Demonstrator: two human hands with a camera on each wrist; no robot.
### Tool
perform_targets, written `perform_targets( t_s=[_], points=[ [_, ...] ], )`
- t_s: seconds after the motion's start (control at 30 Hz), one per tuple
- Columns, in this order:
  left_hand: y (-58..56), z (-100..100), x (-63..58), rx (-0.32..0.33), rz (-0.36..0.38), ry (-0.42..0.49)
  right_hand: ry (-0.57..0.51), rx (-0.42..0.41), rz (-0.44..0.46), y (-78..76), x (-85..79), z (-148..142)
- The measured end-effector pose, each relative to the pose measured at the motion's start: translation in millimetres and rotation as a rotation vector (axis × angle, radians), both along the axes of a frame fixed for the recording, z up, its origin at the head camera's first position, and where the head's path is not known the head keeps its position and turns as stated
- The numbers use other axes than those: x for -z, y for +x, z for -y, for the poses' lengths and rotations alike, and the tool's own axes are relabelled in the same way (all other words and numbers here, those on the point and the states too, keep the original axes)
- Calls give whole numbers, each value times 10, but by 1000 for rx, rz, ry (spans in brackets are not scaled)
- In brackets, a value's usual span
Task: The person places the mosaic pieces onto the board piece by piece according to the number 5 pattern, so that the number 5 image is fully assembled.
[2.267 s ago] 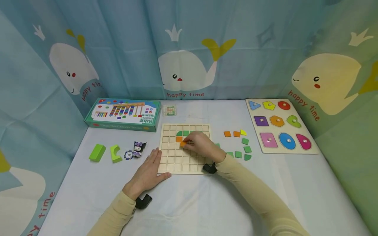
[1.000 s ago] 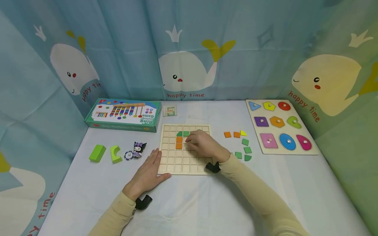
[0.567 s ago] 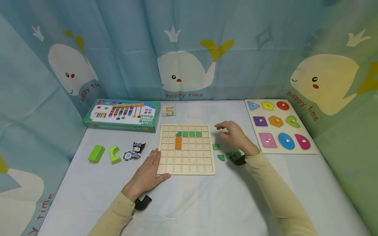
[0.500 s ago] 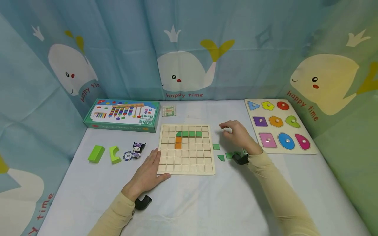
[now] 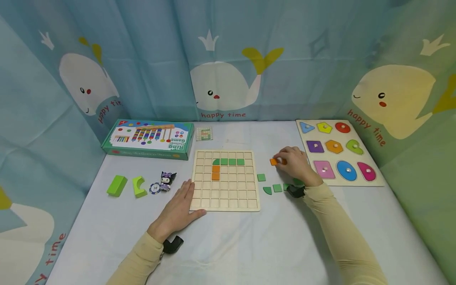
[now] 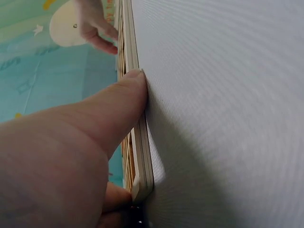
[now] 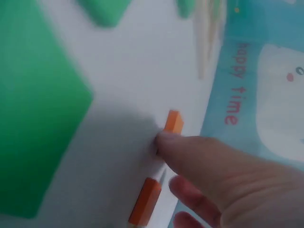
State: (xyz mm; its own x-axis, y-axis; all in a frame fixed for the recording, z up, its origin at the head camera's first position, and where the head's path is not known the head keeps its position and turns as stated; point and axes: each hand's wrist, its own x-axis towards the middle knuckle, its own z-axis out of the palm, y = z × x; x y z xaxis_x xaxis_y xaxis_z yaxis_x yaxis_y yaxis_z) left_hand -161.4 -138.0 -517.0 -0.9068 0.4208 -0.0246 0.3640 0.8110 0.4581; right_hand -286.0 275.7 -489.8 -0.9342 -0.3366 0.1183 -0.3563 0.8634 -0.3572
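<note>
The square wooden grid board (image 5: 225, 202) lies mid-table, with a row of green tiles (image 5: 232, 162) and two orange square tiles (image 5: 215, 172) set in its cells. At the board's front left corner rests my left hand (image 5: 177, 209), fingers straight along the left edge; its thumb (image 6: 126, 92) presses the front edge. Right of the board, my right hand (image 5: 295, 164) pinches a loose orange square tile (image 5: 273, 162), thumb on its near edge and index finger hidden behind. A second orange tile (image 7: 145, 203) lies beneath that hand.
Loose green tiles (image 5: 277, 188) lie right of the board. A knob puzzle board (image 5: 350, 181) stands behind them. At left are a game box (image 5: 149, 153), a pattern card (image 5: 204, 133), a small figurine (image 5: 166, 180), a chip (image 5: 154, 188) and two light green blocks (image 5: 116, 186).
A second orange tile was set in the board below the first. My right hand then left the board, moved right and took hold of another orange tile. The left hand stayed put.
</note>
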Motion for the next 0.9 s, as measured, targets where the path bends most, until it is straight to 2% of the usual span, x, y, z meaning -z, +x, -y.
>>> perform_targets(
  t_s=[0.1, 0.23, 0.5, 0.7, 0.9],
  points=[
    [0, 3, 4, -2, -1, 0, 59, 15, -30, 5, 4, 6],
    [-3, 6, 11, -2, 0, -6, 85, 17, -64, 12, 11, 35],
    [-9, 10, 14, 12, -13, -5, -2, 30, -97, 65, -27, 203],
    [-10, 14, 14, 14, -16, -6, -118, -68, -71, 98, -123, 447],
    [-12, 16, 17, 11, -10, -11, -155, -172, -64, 192, -149, 777]
  ],
)
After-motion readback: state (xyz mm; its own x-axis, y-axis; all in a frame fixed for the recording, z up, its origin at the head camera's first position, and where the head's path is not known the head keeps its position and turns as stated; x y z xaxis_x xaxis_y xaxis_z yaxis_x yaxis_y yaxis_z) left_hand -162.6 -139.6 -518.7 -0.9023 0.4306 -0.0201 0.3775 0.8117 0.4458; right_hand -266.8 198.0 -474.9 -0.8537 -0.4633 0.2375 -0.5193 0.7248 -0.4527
